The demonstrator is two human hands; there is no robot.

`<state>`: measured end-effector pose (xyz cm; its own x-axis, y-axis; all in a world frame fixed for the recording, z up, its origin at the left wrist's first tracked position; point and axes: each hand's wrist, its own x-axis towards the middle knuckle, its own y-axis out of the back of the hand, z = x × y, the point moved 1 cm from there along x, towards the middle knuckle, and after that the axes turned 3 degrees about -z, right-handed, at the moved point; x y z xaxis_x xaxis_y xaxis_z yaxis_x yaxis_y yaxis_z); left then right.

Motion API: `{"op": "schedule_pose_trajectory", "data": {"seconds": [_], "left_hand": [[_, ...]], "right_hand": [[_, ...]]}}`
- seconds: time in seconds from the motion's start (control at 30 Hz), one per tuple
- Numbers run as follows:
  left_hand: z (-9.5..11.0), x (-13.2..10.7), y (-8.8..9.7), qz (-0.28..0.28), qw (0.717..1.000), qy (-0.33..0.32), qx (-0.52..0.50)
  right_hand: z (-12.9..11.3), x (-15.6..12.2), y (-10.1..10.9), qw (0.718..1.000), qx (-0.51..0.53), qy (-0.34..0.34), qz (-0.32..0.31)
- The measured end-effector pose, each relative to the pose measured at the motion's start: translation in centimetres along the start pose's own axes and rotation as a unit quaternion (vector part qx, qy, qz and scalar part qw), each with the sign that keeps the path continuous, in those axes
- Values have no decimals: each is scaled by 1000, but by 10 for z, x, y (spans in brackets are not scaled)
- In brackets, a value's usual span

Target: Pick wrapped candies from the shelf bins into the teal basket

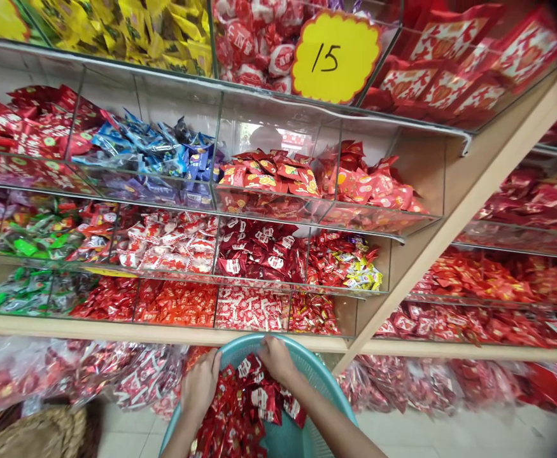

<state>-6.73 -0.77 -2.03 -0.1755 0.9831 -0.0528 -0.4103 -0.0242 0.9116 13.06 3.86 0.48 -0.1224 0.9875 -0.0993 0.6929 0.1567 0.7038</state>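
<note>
A teal plastic basket (319,369) is at the bottom centre, against the lower shelf edge. Small red-wrapped candies (230,420) fill its left part, with dark red packets printed in white (265,402) beside them. My left hand (200,385) is closed over the basket's left rim. Inside the far rim, above the dark red packets, my right hand (278,361) is curled into a fist; whatever its fingers hold is hidden. Similar dark red packets lie in a shelf bin (261,251) above the basket.
Tiered clear bins of wrapped candy rise in front, among them blue packets (149,146) and orange-red ones (177,304). A yellow tag (336,57) reads 15. A slanting wooden divider (454,191) stands at right. Bagged candy (135,375) lies under the shelf; a woven basket (44,436) sits lower left.
</note>
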Motion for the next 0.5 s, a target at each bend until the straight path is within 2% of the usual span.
{"op": "schedule_pose_trajectory", "data": {"seconds": [0.1,0.17,0.23,0.37,0.43,0.5], "left_hand": [[1,-1,2,-5,1000,5,2],[2,-2,4,-8,1000,4,1],[2,-2,4,-11,1000,1,-4],[2,-2,4,-12,1000,6,-8],[1,-2,2,-10,1000,2,-9],[-1,-1,0,-6,1000,-5,-12]], "right_hand": [[-43,-7,35,992,-1,122,-21],[-82,-10,62,972,31,228,-49],[-120,-10,89,948,35,313,-38],[-174,7,128,921,-40,383,56],[-188,22,135,909,-86,405,58],[-196,38,135,901,-120,416,29]]}}
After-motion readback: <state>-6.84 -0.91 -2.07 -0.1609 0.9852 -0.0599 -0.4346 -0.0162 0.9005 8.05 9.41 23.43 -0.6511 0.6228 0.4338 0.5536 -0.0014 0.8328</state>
